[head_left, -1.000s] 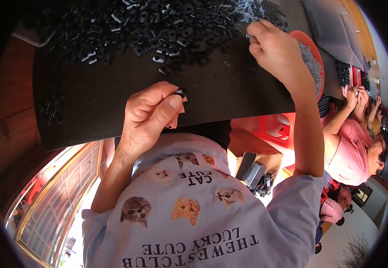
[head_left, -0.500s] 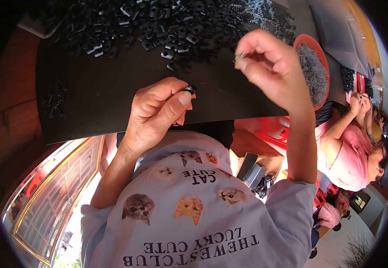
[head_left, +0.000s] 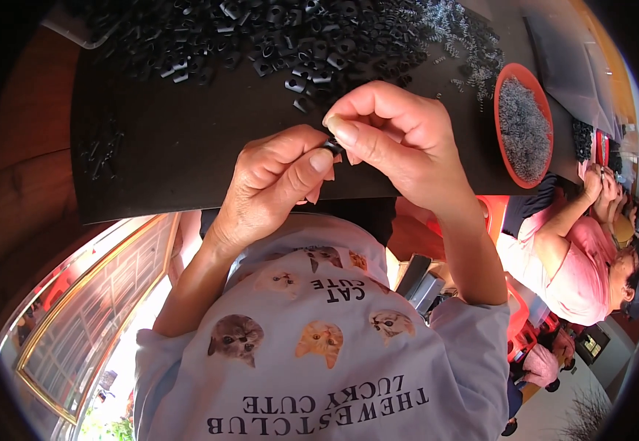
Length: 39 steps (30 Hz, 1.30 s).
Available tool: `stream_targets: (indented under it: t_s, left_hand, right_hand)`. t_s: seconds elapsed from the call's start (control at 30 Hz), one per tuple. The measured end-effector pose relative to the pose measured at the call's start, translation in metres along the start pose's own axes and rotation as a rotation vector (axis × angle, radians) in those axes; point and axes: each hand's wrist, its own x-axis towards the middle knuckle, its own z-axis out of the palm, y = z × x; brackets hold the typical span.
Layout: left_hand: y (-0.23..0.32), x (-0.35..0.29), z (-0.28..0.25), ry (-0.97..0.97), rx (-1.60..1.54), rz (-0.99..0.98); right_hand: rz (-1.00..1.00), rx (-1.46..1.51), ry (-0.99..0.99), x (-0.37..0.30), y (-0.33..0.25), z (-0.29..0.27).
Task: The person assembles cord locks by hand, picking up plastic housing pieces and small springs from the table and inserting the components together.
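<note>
My left hand pinches a small black plastic cord-lock piece between thumb and forefinger, just above the table's near edge. Close against it, my right hand has thumb and forefinger pressed together over the piece's top. A tiny metal spring was at those fingertips; now they mostly hide it. Beyond both hands lies a large heap of black plastic pieces, many with round holes. Loose silver springs spread at its right end. An orange-red bowl full of springs stands right of my right hand.
The dark table ends just before my body. Several thin black parts lie at its left end. A clear plastic bin sits at the far left. To the right, a person in pink works with both hands.
My right hand has come down and left from beside the bowl to the black piece in my left hand. The left hand keeps its pinch. The view has shifted slightly.
</note>
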Motion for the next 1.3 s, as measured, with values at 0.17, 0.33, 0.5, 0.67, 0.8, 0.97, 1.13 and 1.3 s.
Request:
stream_targets:
  t_s: [0.17,0.33,0.5,0.67,0.8,0.97,1.13,1.3]
  left_hand:
    - [0.0,0.0,0.0,0.026,-0.065,-0.02]
    - [-0.002,-0.002,0.0,0.03,-0.082,-0.005]
    - [0.0,-0.002,0.001,0.055,-0.085,0.0]
    - [-0.001,-0.001,-0.001,0.027,-0.052,0.01]
    - [0.0,0.0,-0.001,0.029,-0.037,-0.01]
    - [0.001,0.002,0.001,0.03,-0.017,-0.02]
    - [0.001,0.003,-0.001,0.013,0.008,-0.016]
    - [0.002,0.003,0.002,0.041,-0.022,-0.027]
  right_hand:
    - [-0.396,-0.34,0.121,-0.008,0.014,0.013]
    - [-0.551,-0.649,0.137,-0.022,0.022,0.017]
    - [-0.505,-0.655,0.134,-0.026,0.025,0.01]
    - [-0.373,-0.948,0.328,-0.01,0.018,-0.051]
    - [-0.257,-1.028,0.271,-0.004,0.023,-0.067]
    - [-0.175,-1.356,0.132,0.004,0.016,-0.068]
    - [-0.178,-1.444,0.067,0.011,0.015,-0.069]
    - [-0.197,-1.372,0.08,0.013,0.012,-0.065]
